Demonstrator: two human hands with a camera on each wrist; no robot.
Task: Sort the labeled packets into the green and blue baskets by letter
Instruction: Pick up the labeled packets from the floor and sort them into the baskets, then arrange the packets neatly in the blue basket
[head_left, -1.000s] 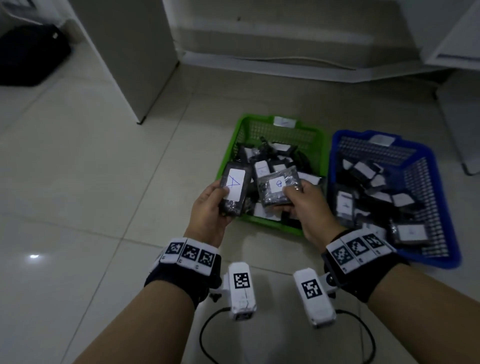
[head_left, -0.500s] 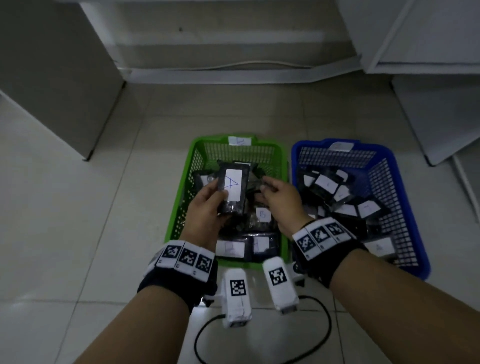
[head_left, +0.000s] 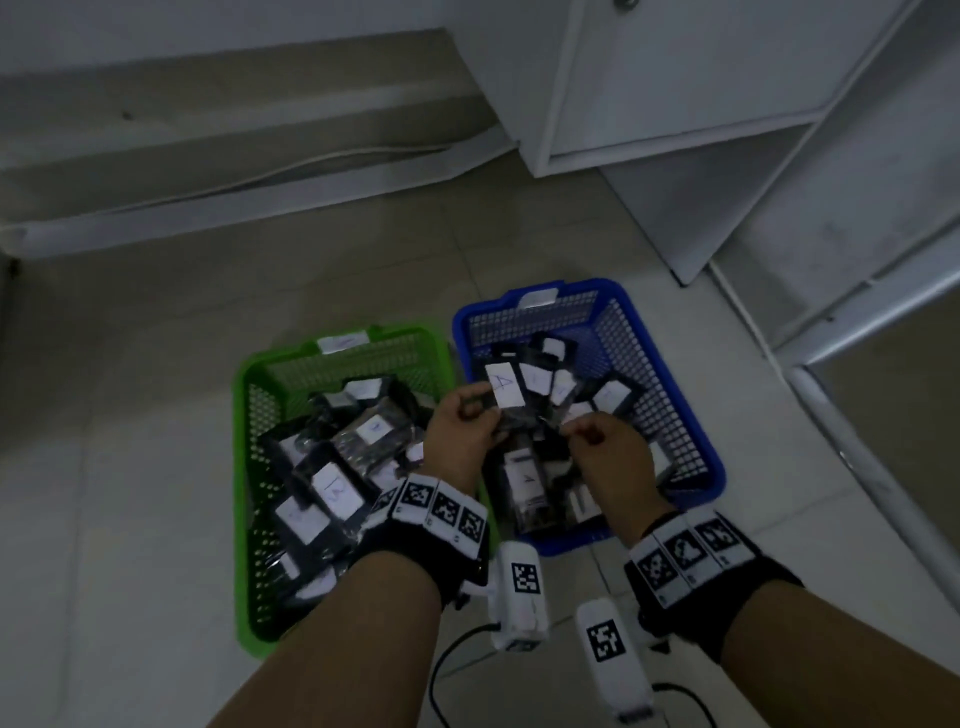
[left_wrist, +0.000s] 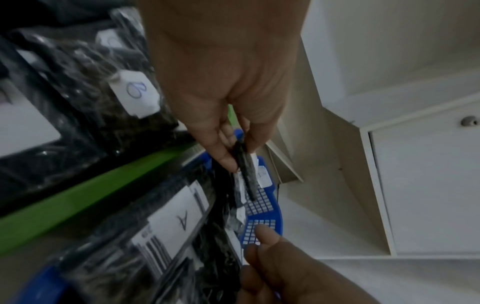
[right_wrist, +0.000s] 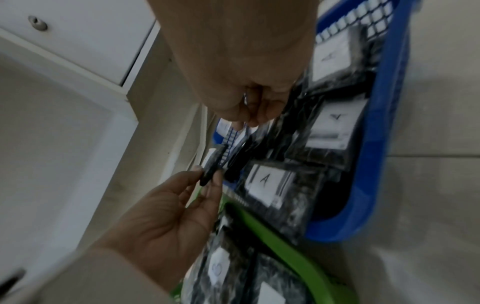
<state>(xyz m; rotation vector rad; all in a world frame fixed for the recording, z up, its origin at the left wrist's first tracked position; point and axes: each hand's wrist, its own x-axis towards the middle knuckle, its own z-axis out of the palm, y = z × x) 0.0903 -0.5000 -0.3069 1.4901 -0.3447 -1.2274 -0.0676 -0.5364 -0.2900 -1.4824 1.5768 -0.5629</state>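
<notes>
A green basket (head_left: 241, 467) on the left holds several dark packets, some labelled B (head_left: 336, 492). The blue basket (head_left: 696, 431) to its right holds packets labelled A (head_left: 527, 480). My left hand (head_left: 457, 426) pinches a dark packet with a white A label (head_left: 503, 391) by its near end, above the blue basket's left part. The left wrist view shows this packet (left_wrist: 246, 174) edge-on between thumb and fingers. My right hand (head_left: 602, 452) hovers just right of it over the blue basket, fingers curled with nothing visible in them (right_wrist: 254, 111).
The baskets stand side by side on a tiled floor. A white cabinet (head_left: 675, 78) with a slanted panel (head_left: 779, 208) rises behind and to the right of the blue basket. A cable (head_left: 311, 166) runs along the back wall. Black leads (head_left: 447, 654) hang below my wrists.
My right hand let the B packet go into the green basket. Both hands then moved right, from over the green basket to over the blue one, the left still carrying the A packet.
</notes>
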